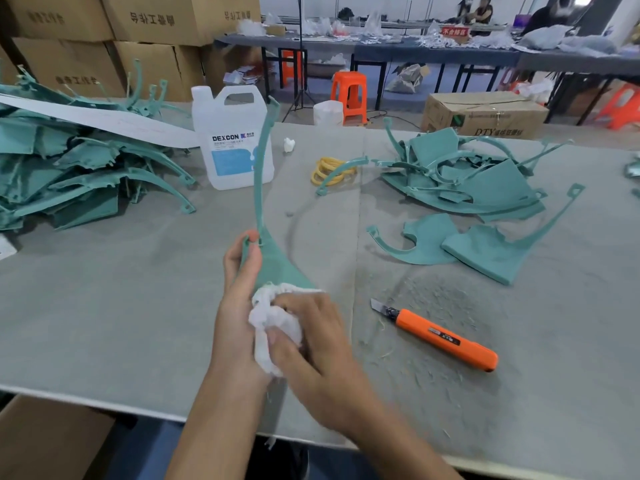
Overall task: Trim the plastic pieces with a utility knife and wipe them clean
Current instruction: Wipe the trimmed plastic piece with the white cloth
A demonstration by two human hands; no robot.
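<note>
1. Right hand [311, 341] is gripping a bunched white cloth [273, 320], with its fingers curled round it. It is pressing the cloth onto the wide lower part of a teal plastic piece [273, 265].
2. Left hand [240, 282] is clamping the same piece by its left edge, with the fingers wrapped round it and the fingertips up near where the thin arm starts.
3. The piece is standing upright over the grey surface [104, 306]. Its long curved arm is reaching up in front of the jug.
4. An orange utility knife [446, 337] is lying flat on the surface to the right of the hands. Nothing is touching it, and its blade is sticking out toward the upper left.
5. Plastic shavings [433, 386] are lying scattered around and below the knife.
6. Two loose teal pieces [485, 251] are lying overlapped beyond the knife.
7. A right-side pile of teal pieces [467, 174] is sitting farther back, and a bigger left-side pile [69, 168] is sitting at the far left.
8. A white DEXCON jug [232, 140] is standing behind the held piece. Yellow rubber bands [329, 171] are lying to the right of it, with a small white wad [289, 144] near them.
9. Cardboard boxes [138, 22] are sitting stacked behind the left pile, and an orange stool [349, 95] is standing on the floor beyond the surface.
</note>
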